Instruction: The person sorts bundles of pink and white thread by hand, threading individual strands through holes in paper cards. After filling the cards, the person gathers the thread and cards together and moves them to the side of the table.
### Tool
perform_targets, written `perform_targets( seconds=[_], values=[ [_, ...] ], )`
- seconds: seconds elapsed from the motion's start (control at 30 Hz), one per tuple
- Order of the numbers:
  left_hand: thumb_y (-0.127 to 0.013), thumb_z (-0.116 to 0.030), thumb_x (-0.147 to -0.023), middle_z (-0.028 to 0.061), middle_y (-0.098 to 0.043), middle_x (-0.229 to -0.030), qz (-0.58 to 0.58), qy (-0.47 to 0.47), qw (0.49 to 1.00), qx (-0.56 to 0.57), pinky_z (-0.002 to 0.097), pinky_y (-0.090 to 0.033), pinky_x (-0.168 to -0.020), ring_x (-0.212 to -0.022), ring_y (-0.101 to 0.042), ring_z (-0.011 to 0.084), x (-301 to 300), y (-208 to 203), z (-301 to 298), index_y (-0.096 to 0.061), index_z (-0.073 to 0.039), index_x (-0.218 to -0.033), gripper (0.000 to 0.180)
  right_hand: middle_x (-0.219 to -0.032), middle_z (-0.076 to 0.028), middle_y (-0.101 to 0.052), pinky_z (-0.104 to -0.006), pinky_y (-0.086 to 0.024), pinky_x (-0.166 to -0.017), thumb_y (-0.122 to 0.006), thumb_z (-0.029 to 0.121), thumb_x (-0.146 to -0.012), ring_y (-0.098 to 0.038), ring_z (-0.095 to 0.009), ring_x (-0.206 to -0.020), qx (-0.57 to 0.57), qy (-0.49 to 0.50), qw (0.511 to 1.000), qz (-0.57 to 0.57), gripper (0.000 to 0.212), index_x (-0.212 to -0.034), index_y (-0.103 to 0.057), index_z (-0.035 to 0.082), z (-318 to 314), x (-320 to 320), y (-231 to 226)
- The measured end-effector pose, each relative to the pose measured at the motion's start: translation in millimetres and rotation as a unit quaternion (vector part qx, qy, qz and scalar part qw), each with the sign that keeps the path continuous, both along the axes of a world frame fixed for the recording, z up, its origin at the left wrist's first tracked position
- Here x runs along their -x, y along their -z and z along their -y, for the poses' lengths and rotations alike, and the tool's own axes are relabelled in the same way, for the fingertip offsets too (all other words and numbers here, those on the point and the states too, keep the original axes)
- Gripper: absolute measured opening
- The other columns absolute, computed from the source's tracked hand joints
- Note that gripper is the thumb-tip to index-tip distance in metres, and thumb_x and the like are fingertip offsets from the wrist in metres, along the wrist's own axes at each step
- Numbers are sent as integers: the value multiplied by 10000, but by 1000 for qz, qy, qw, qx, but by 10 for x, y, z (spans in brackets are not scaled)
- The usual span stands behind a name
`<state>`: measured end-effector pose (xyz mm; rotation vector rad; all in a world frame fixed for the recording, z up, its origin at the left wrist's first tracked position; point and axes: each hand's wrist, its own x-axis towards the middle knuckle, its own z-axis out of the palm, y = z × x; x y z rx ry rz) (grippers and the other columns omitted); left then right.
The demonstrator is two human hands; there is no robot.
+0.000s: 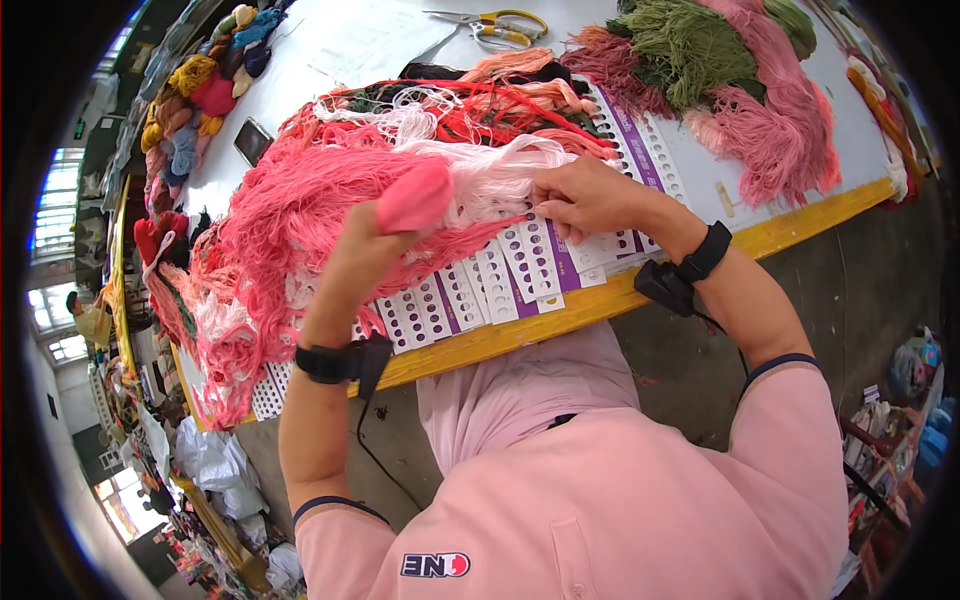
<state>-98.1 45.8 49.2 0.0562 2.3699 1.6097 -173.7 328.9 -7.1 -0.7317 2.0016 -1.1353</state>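
Note:
My left hand [362,250], smeared by motion, is closed around a bright pink bundle of thread [416,194] raised over the pile. My right hand [592,200] pinches at the top of the white-and-purple punched cards [517,262], beside the pale pink thread [500,165]. Its fingertips seem to be on a pink strand by a card's holes, though the exact grip is hidden. Coral-pink thread [290,200] is heaped around my left forearm and covers many of the cards. Red thread [475,115] and white thread tangle behind it.
Yellow-handled scissors [500,25] and paper sheets [375,40] lie at the table's far side. A phone [252,141] rests left of the pile. Green thread [690,50] and dusty-pink thread [775,130] lie right. A yellow edge [600,308] borders the table; colourful hanks [195,100] sit far left.

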Motion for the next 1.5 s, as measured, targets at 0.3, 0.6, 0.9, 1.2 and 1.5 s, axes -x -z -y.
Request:
perform_targets(
  seconds=[0.3, 0.6, 0.9, 1.2, 1.5],
  values=[
    [-644, -216, -934, -20, -497, -752, -28, -132, 969, -206, 198, -289, -497, -590, -394, 42, 59, -1143, 1221, -587, -28, -952, 197, -619, -43, -620, -291, -439, -525, -632, 145, -904, -604, -114, -541, 30, -21, 991, -125, 129, -888, -610, 20, 103, -37, -148],
    [-655, -153, -913, -17, -537, -696, 52, -116, 946, -297, 187, -304, -482, -520, -395, 35, 79, -895, 322, -631, -14, -947, 145, -661, 43, -528, -210, -359, -507, -682, 126, -888, -461, -17, -577, 294, 115, 948, -45, 202, -1025, -604, -2, 1010, -133, -967],
    [-612, -192, -943, -34, -500, -674, 93, -150, 927, -332, 183, -293, -487, -523, -362, 30, 100, -763, 179, -656, 2, -1015, 212, -711, 52, -548, -178, -348, -508, -679, 129, -909, -460, -9, -601, 357, 197, 909, 82, 142, -955, -604, 17, 1222, -350, -877],
    [-584, -264, -968, -34, -576, -772, 45, -164, 928, -331, 180, -294, -481, -575, -390, 31, 40, -682, -57, -648, -1, -1188, 349, -761, -4, -638, -191, -425, -556, -720, 115, -875, -532, -32, -650, 394, 298, 844, 209, 187, -978, -651, -25, 1214, -328, -936],
    [-564, -235, -985, 3, -659, -932, -53, -172, 949, -260, 172, -317, -537, -609, -372, 25, 68, -638, -95, -595, -14, -1285, 374, -864, -19, -653, -243, -453, -655, -710, 148, -878, -567, -65, -763, 368, 272, 889, -6, 153, -907, -684, 0, 968, -235, -907]
  ],
)
